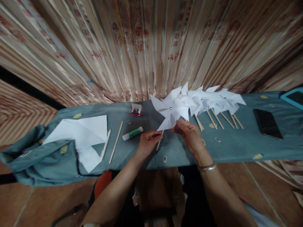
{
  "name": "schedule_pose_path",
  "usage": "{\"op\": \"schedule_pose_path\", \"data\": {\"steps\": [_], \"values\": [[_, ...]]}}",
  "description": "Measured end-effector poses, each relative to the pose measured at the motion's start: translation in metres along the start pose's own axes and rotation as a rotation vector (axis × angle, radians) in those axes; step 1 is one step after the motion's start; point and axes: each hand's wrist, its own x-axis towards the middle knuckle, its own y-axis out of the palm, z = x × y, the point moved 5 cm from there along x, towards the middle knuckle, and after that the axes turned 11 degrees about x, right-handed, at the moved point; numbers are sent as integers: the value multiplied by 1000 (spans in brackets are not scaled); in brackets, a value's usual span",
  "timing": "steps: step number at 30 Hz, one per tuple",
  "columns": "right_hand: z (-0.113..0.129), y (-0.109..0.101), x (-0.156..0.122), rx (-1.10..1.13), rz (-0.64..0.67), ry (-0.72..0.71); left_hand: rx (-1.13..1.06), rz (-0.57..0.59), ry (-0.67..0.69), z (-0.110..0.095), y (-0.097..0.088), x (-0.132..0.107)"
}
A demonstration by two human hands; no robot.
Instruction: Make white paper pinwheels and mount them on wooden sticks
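A white paper pinwheel [168,108] with a silver pin at its centre is held up over the cloth-covered table. My left hand [149,141] is closed on its wooden stick, just below the blades. At the lower right blade, the fingers of my right hand [188,131] pinch the paper edge; a silver bracelet circles that wrist. Directly behind and to the right lie several finished-looking pinwheels [214,98], overlapping in a row, their sticks pointing toward me. A green and white glue stick [133,133] lies left of my left hand.
A small open box of pins [136,109] sits near the back edge. Leftward are a loose wooden stick [115,142], a white pen-like rod [105,145] and sheets of white paper [91,127]. A black phone [267,123] and a blue-framed object [293,97] lie right. Curtains [151,47] hang behind.
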Motion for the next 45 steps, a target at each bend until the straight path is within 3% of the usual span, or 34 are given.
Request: {"op": "schedule_pose_path", "data": {"steps": [14,21,26,30,35,45], "values": [[-5,12,0,-64,55,30,50,0,-5,-4,0,-1],[7,4,-7,-61,112,21,22,-32,-20,-4,-7,3],[37,-30,-1,72,-79,-194,-12,-23,-54,-4,-6,2],[46,-51,8,31,-240,-320,-10,32,-89,-5,-1,-4],[33,-49,17,-4,-239,-244,-7,90,-118,-5,4,-7],[23,-35,14,53,-155,-136,-18,43,-85,-3,-1,-3]]}}
